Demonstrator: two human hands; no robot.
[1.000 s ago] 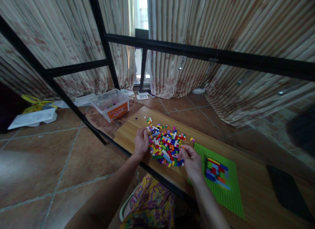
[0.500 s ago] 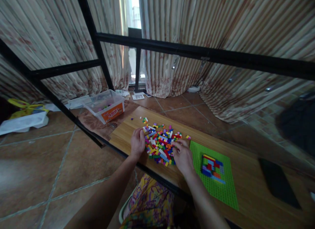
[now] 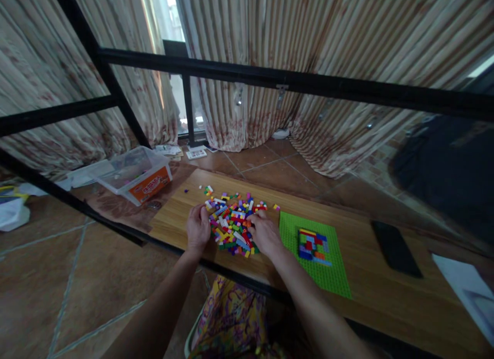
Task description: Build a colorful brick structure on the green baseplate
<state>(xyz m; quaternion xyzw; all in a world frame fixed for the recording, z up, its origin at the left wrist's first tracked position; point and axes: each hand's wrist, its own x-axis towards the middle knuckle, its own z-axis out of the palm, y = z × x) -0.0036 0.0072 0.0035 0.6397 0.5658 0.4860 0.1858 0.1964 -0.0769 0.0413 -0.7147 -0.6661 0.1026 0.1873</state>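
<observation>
A heap of small coloured toy bricks is spread on the wooden table. My left hand rests at the heap's left edge, its fingers curled in and held together; what they may hold is hidden. On the other side, my right hand reaches into the heap with thumb and fingers drawn together among the bricks. Any piece between its fingertips is too small to make out. To the right lies a green baseplate, bearing a flat, many-coloured block of joined bricks.
A clear plastic box with an orange label stands beyond the table's left end. A dark phone-like slab and a white sheet lie at the right. Black metal bars cross in front of the striped curtains.
The view has swung to the right, bringing the white sheet into sight. Both hands keep about the same places at the heap; the right fingers have shifted slightly among the bricks.
</observation>
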